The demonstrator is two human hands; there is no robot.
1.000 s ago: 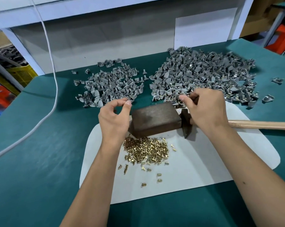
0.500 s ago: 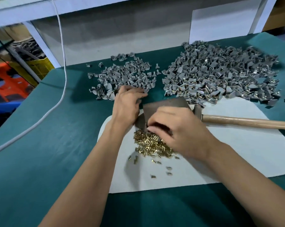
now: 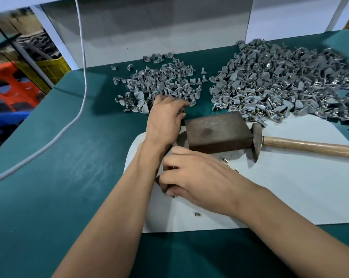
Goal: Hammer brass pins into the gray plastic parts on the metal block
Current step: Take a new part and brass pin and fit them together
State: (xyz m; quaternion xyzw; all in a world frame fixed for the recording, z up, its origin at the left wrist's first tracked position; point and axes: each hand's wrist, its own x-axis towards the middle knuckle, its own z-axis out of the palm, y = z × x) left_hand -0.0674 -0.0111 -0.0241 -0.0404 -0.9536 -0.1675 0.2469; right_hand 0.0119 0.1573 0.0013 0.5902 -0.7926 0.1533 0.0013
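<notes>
Two heaps of gray plastic parts lie at the back of our desk [image 3: 49, 177]: a smaller pile [image 3: 159, 85] on the left and a much larger one [image 3: 280, 85] spilling toward the right edge. A strip of bare green cloth parts them. Open room lies along the left side and the near edge. A white mat [image 3: 280, 197] covers the middle, and on it sits the metal block [image 3: 217, 131], with the hammer [image 3: 290, 145] just beside it on the right, its handle running off the right edge. A white cable [image 3: 83, 77] hangs from above and trails across the left of the cloth. Our left hand [image 3: 163, 121] reaches into the near edge of the smaller pile, fingers curled; whether it holds a part we cannot tell. Our right hand [image 3: 195, 175] is curled over the brass pins [image 3: 228, 163], hiding most of them, so its grasp is unclear. Half a second ago more of the pin heap showed; the right hand has since slid left and down over it.
</notes>
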